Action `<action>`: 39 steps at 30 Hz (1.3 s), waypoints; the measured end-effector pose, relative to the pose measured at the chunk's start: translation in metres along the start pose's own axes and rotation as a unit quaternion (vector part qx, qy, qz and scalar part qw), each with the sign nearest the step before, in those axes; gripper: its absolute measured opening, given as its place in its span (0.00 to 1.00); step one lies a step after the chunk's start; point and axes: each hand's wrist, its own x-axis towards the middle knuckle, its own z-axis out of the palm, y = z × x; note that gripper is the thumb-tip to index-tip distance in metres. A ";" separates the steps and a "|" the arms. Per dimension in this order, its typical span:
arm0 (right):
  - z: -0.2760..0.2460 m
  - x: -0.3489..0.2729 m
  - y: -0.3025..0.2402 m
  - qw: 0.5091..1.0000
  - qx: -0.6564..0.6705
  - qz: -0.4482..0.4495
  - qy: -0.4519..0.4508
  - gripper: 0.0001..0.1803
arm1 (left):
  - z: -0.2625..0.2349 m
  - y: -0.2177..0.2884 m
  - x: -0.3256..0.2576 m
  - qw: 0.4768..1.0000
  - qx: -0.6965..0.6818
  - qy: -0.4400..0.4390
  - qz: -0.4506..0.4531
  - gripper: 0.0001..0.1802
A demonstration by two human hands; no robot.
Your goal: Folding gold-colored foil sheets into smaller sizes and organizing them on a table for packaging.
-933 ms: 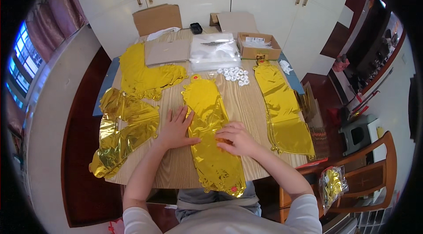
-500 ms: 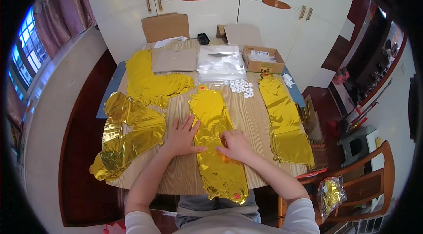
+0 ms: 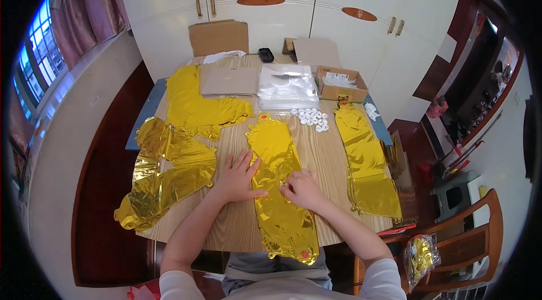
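Note:
A flat gold foil balloon (image 3: 276,142) lies lengthwise before me on the table, with a small red spot near each end. My left hand (image 3: 240,178) rests on its left edge, fingers spread and thumb reaching across the foil. At its right edge, about halfway along, my right hand (image 3: 304,189) has curled fingers and thumb drawn together on the foil; the exact pinch is partly hidden. To the left sits a crumpled, shiny gold foil balloon (image 3: 175,176), and to the right lies a gold foil stack or folded sheet (image 3: 367,159).
Behind are a gold foil pile (image 3: 192,102), a cardboard sheet (image 3: 228,81), clear plastic bags (image 3: 287,88), several white rings (image 3: 310,118) and an open carton (image 3: 342,92). A wooden chair (image 3: 491,226) with a bagged gold item (image 3: 422,255) stands at the right.
The view has shifted slightly. My right fingertips and thumb have drawn closer together on the foil. My left hand stays flat in place.

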 end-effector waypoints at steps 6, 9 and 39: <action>0.004 -0.003 0.004 0.998 0.040 -0.035 0.040 0.13 | 0.002 -0.002 -0.002 1.000 -0.012 0.011 0.007 0.53; 0.006 -0.004 0.003 0.996 0.046 -0.042 0.057 0.12 | 0.000 -0.003 -0.003 1.000 -0.012 0.008 0.013 0.51; 0.007 -0.004 0.006 0.996 0.052 -0.048 0.059 0.10 | -0.015 0.004 -0.014 0.997 0.017 -0.076 0.025 0.67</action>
